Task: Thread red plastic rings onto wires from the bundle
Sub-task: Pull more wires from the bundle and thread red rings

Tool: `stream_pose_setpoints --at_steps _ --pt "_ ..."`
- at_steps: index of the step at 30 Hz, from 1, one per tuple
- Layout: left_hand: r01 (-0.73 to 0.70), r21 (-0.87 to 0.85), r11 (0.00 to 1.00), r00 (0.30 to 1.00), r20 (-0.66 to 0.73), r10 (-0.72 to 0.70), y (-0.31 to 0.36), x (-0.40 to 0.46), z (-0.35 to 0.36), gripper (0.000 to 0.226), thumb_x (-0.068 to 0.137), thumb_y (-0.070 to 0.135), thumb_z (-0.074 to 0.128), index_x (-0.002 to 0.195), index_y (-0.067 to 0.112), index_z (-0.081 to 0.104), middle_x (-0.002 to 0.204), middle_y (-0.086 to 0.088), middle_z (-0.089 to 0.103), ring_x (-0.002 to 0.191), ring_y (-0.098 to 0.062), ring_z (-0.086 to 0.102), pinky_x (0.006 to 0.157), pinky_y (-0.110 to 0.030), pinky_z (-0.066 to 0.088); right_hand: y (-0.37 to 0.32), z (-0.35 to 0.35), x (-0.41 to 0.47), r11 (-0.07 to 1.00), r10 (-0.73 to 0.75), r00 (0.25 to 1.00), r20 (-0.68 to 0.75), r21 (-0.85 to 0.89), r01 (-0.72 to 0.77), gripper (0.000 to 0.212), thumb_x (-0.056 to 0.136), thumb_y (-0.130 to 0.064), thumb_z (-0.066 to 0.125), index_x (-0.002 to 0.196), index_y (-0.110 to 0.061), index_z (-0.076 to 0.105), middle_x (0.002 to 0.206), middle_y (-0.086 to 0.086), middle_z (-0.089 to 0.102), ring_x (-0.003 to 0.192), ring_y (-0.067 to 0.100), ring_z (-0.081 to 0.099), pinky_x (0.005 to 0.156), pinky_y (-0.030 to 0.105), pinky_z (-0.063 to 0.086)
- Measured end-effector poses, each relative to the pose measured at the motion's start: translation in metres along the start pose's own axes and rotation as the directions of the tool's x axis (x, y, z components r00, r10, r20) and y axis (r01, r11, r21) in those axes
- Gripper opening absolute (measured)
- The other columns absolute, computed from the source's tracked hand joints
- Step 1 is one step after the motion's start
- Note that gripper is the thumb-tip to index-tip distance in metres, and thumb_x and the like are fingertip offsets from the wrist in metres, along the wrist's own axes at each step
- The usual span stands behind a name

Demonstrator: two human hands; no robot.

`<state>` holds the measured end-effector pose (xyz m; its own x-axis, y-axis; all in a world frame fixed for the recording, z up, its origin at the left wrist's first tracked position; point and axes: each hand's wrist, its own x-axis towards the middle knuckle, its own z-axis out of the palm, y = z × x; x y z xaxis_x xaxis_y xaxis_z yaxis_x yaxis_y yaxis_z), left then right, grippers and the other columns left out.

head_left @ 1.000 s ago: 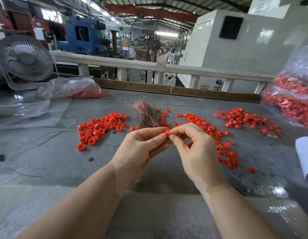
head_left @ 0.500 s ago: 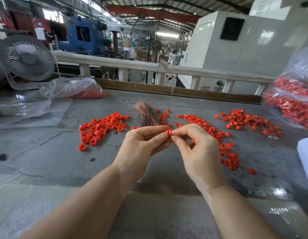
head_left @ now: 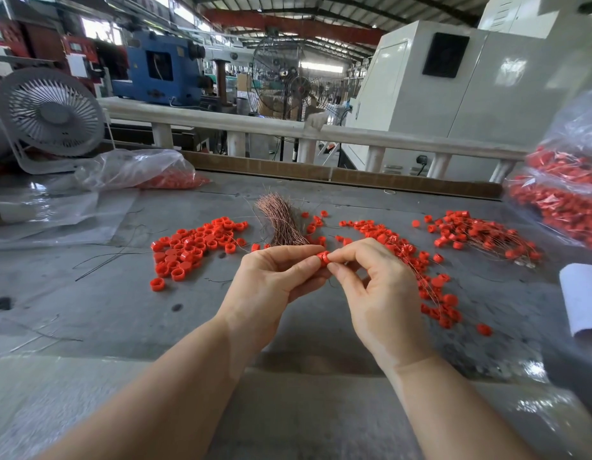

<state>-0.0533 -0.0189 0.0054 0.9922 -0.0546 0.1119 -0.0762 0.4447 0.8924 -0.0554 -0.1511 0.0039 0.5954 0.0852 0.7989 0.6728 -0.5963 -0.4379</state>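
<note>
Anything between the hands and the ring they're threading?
Nothing visible. The left hand and right hand both pinch the red ring directly, held above the table, in front of the wire bundle.

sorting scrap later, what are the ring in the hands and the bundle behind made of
Red ring: looks like moulded plastic, opaque with a slight sheen. Wire bundle: thin strands with a coppery metallic glint, probably copper or copper-coated; I can't tell which.

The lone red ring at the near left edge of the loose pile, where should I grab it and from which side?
Pinch the lone red ring across its outer wall, from above. It seems to lie flat with its hole up, apart from the loose pile, so fingers fit either side.
</note>
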Motion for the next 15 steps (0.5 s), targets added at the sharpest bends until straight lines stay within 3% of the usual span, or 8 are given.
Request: stream_pose_setpoints --at_steps 15 --pt "-0.067 0.102 0.993 0.997 -0.021 0.070 -0.0030 -0.0026 0.0013 0.014 0.078 -0.005 0.061 0.081 0.006 0.069 0.071 -0.008 0.072 0.066 -0.013 0.070 0.061 -0.017 0.054 -0.0025 -0.0019 -0.0023 0.998 0.012 1.000 0.026 -0.061 -0.011 0.005 0.079 0.000 0.068 0.077 -0.005 0.067 0.077 0.002 0.063 0.074 0.017 0.059 0.067 0.032 0.049"
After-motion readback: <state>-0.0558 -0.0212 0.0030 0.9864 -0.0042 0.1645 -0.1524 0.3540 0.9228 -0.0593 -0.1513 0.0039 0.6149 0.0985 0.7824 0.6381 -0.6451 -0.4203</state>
